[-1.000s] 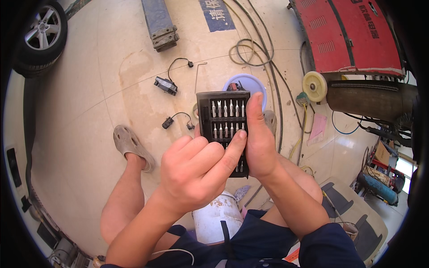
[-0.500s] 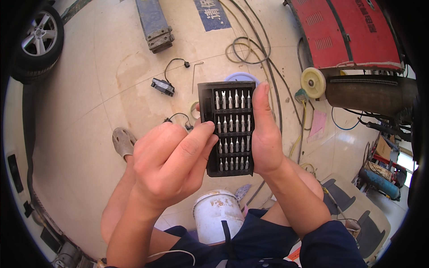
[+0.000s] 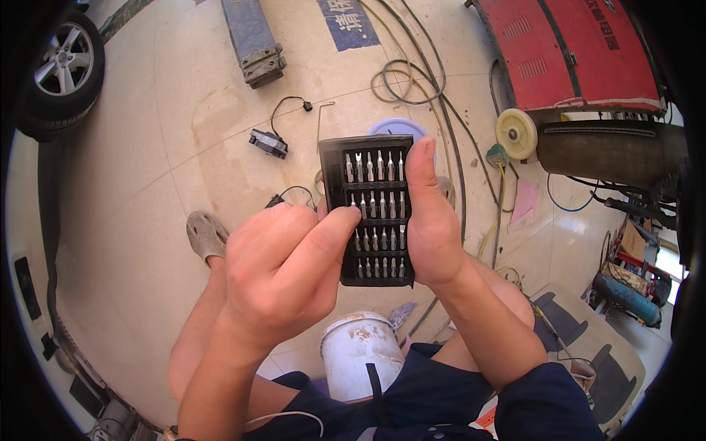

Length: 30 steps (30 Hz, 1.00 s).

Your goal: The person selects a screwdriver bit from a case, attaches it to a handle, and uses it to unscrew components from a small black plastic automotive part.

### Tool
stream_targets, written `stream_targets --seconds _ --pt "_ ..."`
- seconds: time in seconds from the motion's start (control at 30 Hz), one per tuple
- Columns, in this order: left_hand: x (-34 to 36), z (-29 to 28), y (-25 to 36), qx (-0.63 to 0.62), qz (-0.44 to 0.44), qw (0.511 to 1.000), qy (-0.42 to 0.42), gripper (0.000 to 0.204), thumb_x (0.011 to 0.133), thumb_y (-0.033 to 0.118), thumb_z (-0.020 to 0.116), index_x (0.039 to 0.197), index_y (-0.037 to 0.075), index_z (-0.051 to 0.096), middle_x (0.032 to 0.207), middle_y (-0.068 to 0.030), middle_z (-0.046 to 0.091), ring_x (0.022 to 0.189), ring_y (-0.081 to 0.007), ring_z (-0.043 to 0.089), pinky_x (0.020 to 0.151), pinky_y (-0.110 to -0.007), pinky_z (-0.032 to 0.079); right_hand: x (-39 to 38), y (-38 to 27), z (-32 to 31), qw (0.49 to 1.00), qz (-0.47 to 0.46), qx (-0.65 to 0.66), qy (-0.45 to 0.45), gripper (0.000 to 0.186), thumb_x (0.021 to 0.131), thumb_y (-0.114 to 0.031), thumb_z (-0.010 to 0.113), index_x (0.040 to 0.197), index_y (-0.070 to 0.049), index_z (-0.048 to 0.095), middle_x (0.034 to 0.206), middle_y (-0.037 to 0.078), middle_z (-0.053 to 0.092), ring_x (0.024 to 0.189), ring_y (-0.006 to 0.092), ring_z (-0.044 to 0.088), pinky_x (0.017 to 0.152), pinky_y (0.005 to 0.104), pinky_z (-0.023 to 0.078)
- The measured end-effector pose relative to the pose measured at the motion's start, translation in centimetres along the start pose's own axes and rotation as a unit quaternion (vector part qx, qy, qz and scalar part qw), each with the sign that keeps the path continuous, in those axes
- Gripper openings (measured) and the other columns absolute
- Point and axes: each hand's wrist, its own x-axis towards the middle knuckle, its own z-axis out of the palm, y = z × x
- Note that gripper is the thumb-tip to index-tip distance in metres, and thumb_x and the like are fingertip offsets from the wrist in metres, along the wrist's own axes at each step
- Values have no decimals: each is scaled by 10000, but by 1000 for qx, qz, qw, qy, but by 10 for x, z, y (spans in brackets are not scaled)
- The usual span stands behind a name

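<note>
Holds up, close in front of the body, a black bit case [image 3: 376, 222], clamped in the right hand [image 3: 435, 235] with the thumb running up its right edge and the fingers mostly out of sight behind. Turns its open face toward the head, with small silver bits [image 3: 380, 167] standing in four rows of slots. Reaches in from the opposite side with the left hand [image 3: 283, 268], curled, with a fingertip at the left end of the second row from the top. Cannot tell pinching from mere touching there. Wears, lower down, dark navy shorts [image 3: 434, 375], with a stained white bucket [image 3: 360, 360] between the legs and a grey clog [image 3: 207, 234] on the left foot. Beyond the case, on the pale tiled floor [image 3: 140, 257]: a pale blue basin [image 3: 397, 126], partly covered by the case; a thin bent rod [image 3: 319, 125]; a black part with a short cable [image 3: 269, 143]; and, near the left hand, another dark cable [image 3: 296, 189], partly hidden. To the right, a sheet of pink paper [image 3: 523, 204] and a cream wheel [image 3: 515, 134]. Farther off, looped hoses [image 3: 412, 101], a blue-grey beam [image 3: 250, 37], a red cabinet [image 3: 540, 44] at upper right and a tyred car wheel [image 3: 70, 62] at upper left.
</note>
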Motion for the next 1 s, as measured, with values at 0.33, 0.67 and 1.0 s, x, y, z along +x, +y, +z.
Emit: stream_targets --seconds 0.33,0.67,1.0 --pt "0 3 3 -7 -20 1000 5 288 684 -114 717 947 -3 683 615 -55 494 492 -169 441 444 -295 344 1 -5 11 999 -36 -4 34 659 984 -634 274 1042 -43 561 813 35 605 664 92 602 560 211 504" --pt "1 -1 2 11 -62 997 -38 359 684 -112 700 1027 -10 664 695 -75 583 518 -155 497 456 -261 385 0 -7 14 998 -38 -39 35 630 1000 -604 272 1041 -39 547 824 43 604 663 89 593 566 220 503" --pt "2 -1 6 -20 -123 989 -82 302 753 -125 649 1038 -28 636 738 -100 556 569 -178 535 488 -276 437 3 -1 14 999 -25 -26 39 617 1003 -596 268 1007 -43 540 815 36 597 661 87 590 567 221 503"
